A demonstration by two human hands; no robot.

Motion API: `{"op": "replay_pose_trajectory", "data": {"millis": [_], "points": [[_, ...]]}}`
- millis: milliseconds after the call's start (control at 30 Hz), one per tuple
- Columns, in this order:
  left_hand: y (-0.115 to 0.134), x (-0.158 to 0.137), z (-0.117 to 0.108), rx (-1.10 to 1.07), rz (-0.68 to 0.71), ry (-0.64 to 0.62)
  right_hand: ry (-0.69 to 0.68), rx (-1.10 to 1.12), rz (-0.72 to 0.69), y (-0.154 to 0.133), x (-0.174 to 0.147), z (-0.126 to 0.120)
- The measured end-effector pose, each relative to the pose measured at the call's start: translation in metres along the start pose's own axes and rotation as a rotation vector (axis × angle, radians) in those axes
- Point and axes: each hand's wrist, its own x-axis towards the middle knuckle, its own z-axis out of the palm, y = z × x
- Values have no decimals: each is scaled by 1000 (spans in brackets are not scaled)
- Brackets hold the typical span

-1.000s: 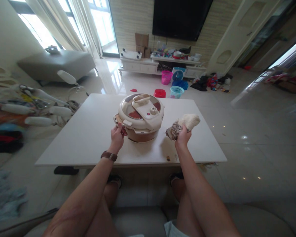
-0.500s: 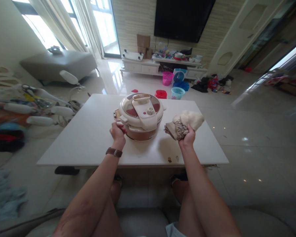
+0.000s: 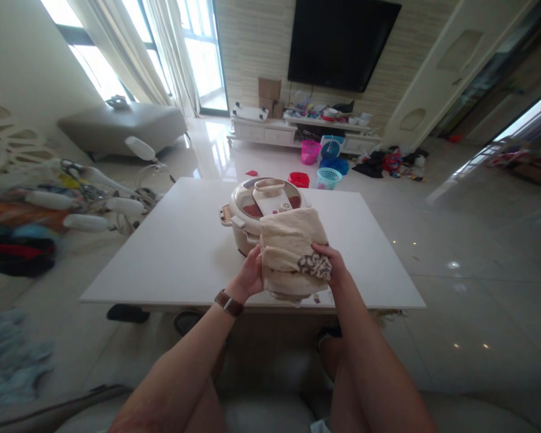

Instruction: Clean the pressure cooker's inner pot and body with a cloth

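Observation:
A cream towel with a brown patterned patch is held up in front of me, spread between both hands. My left hand grips its left edge and my right hand grips its right edge by the patterned corner. Behind the towel a cream and brown pressure cooker stands on the white table, its front right part hidden by the cloth. A brown watch sits on my left wrist.
Small crumbs lie near the table's front edge. A rack with white handles and scissors stands to the left. Coloured baskets, a low TV cabinet and a grey bench lie beyond on the glossy floor.
My left hand let go of the cooker's handle and came over to the towel. My right hand brought the bunched towel toward me and it now hangs unfolded between both hands.

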Motion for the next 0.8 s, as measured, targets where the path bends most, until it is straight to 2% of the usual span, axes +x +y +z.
{"op": "replay_pose_trajectory", "data": {"millis": [67,100,267,333,367,433,500,567,633,800], "points": [[-1,-1,3,31,66,90,-153,-30,154,2,0,9],[0,-1,5,55,91,133,-205,-51,186,3,1,11],[18,-6,5,89,124,301,-233,-171,34,6,12,5],[31,-11,-4,76,213,387,-217,-228,-34,9,19,1],[38,-15,-10,78,313,448,-198,-265,-51,11,22,0],[50,-24,-23,138,620,623,-145,-337,-43,15,28,-1],[59,-34,-35,323,956,853,-91,-372,5,21,33,1],[64,-41,-42,559,1167,1032,-69,-342,74,28,35,5],[65,-43,-44,842,1226,1054,-70,-269,145,33,35,10],[52,-19,-42,1543,1051,791,-44,-93,274,41,32,24]]}}
